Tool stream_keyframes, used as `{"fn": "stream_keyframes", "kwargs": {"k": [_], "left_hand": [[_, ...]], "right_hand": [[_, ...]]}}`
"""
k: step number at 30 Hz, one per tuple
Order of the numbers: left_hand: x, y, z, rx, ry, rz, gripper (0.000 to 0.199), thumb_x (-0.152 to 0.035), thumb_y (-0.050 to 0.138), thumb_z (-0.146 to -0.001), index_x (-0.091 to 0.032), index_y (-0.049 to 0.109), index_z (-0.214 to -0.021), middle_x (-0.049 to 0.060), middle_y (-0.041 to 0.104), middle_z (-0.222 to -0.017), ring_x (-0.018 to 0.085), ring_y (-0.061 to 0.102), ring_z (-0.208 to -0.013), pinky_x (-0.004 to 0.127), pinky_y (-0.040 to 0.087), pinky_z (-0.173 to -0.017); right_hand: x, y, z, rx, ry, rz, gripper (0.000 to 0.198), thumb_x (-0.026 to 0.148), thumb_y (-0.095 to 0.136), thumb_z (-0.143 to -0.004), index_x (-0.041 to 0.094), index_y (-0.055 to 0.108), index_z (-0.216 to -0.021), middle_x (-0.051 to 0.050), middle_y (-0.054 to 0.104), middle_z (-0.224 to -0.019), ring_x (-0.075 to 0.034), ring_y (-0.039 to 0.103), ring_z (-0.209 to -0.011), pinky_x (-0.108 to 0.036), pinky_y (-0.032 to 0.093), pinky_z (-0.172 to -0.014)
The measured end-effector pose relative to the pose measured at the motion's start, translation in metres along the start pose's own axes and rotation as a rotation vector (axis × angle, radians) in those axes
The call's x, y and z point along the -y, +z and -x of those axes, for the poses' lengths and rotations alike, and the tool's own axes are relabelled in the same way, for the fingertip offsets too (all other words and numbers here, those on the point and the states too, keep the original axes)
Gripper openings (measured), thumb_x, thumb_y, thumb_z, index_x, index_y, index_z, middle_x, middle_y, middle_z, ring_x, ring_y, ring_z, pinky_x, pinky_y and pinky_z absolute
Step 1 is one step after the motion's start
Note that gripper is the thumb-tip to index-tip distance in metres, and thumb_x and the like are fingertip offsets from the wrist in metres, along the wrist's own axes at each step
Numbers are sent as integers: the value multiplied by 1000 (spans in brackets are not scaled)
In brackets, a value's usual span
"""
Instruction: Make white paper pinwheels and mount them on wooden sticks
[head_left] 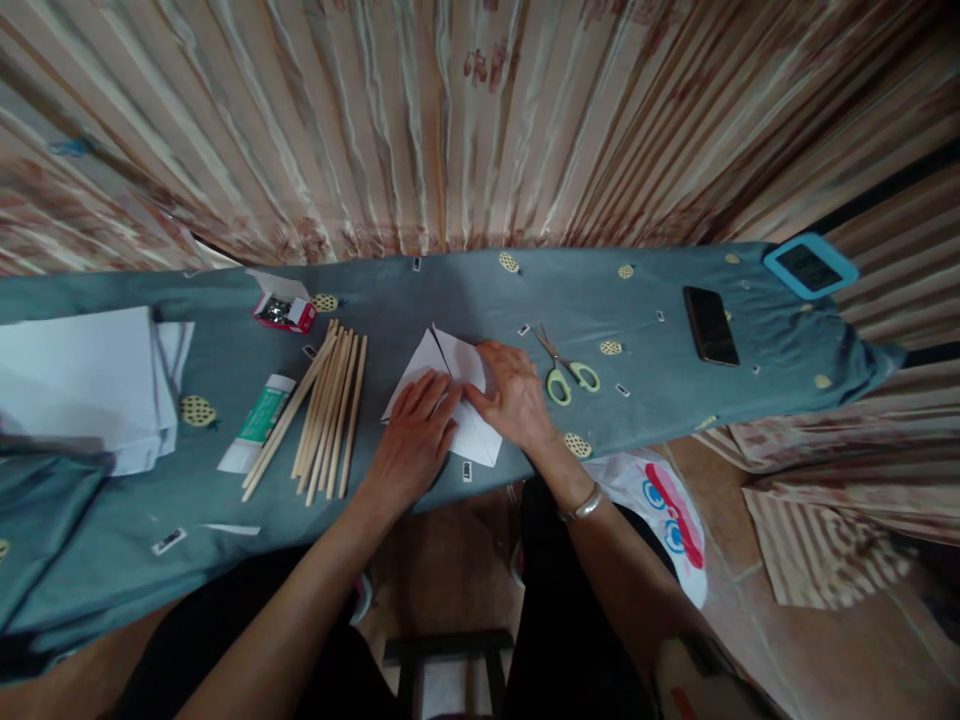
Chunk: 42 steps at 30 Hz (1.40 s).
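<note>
From my end I have both hands on 1 sheet of white paper (475,437), which lies on the cloth-covered table (442,285), near the middle and close to the near edge. The sheet is creased, with 2 flaps on its far side and a dark slit between them.

I see the left hand (416,435) palm down, fingers loosely spread over the left part of the sheet. The right hand (517,390) is bent over the right part, its thumb reaching in toward the middle, close to the left fingertips. I cannot tell whether it pinches a flap or only presses.

I judge the step in hand to be folding: flaps laid inward and creases pressed. As I read it, the next move calls for light, even pressure, with the left hand steadying the sheet and the right thumb running along the crease, so the edges at the slit don't slip.

Just right of the right hand lie the scissors (556,361), blades pointing far and left. Farther right are the phone (711,326) and a blue-framed device (810,266). To the left I have the sticks (330,410), a tube (262,420) beside them, a red box (304,320) beyond and a paper stack (75,380).
</note>
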<state>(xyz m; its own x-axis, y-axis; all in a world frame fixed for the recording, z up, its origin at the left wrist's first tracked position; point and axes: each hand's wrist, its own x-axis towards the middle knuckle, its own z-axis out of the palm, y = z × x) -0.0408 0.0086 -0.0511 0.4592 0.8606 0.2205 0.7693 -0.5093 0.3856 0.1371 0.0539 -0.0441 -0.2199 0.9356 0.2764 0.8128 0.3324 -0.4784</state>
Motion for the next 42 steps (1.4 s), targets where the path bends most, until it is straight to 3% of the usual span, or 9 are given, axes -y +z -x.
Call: {"fn": "stream_keyframes", "kwargs": {"k": [12,23,33,42], "left_hand": [[1,2,1,-30,36,-40,36,-23,44,-96,-17,56,-130,17,48,-146,34,36,-142,55,36,-113],[0,0,1,-30,35,-31,35,-21,45,-96,-15,58,-128,19,48,-145,35,37,-141,56,37,-112],[-3,-3,0,-14,23,-47,34,-17,49,-94,-15,59,-126,18,50,-143,35,39,-140,54,38,-112],[-4,-2,-1,-30,27,-60,33,-16,53,-92,-14,60,-125,19,51,-142,35,39,-140,53,38,-112]], "right_hand": [[-13,-6,-4,53,-8,-30,45,30,58,-88,15,56,-131,-12,61,-136,-27,52,-129,-45,38,-112],[-36,-20,-2,-41,-19,60,41,29,53,-90,15,57,-128,-13,63,-132,-27,54,-127,-48,37,-112],[-42,-24,-1,-40,12,107,41,26,49,-91,15,57,-130,-14,62,-133,-28,52,-129,-50,40,-109],[-44,-34,-3,-229,31,168,35,22,42,-95,15,64,-122,-15,64,-129,-28,54,-122,-51,43,-105]]}}
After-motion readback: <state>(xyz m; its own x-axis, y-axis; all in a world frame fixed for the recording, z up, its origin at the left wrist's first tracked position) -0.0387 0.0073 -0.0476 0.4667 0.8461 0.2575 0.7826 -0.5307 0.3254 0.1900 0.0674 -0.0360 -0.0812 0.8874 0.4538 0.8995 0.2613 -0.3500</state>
